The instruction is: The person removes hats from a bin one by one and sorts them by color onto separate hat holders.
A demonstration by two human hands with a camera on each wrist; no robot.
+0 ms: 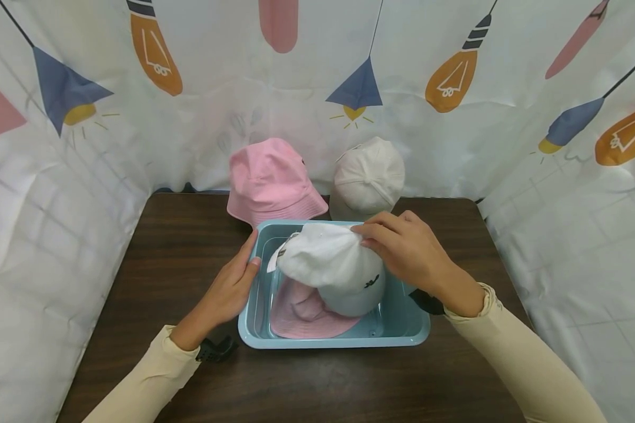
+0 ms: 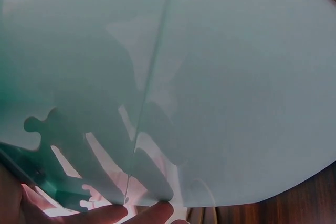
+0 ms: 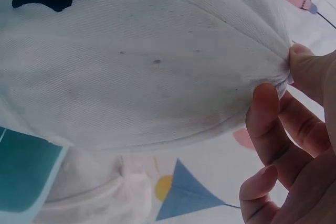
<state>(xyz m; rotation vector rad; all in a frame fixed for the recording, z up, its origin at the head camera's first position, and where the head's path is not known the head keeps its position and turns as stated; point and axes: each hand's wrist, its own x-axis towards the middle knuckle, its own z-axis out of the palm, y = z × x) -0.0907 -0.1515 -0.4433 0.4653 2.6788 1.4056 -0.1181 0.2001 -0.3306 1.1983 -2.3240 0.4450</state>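
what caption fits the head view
Left hand grips a blue tray while the right hand pinches a white cap by its crown.

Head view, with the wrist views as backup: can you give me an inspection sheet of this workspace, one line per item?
Surface: dark wood-grain table.
Job's things: blue tub on the table; pink hat inside it; white cap with dark lettering, partly covering the pink hat; pink bucket hat and cream cap behind the tub.
Clutter: nothing seen.
Hands: left hand grips the tub's left side; right hand pinches the white cap's crown.
Cables: nothing seen.
Surroundings: white cloth printed with lamps, bulbs and pencils.
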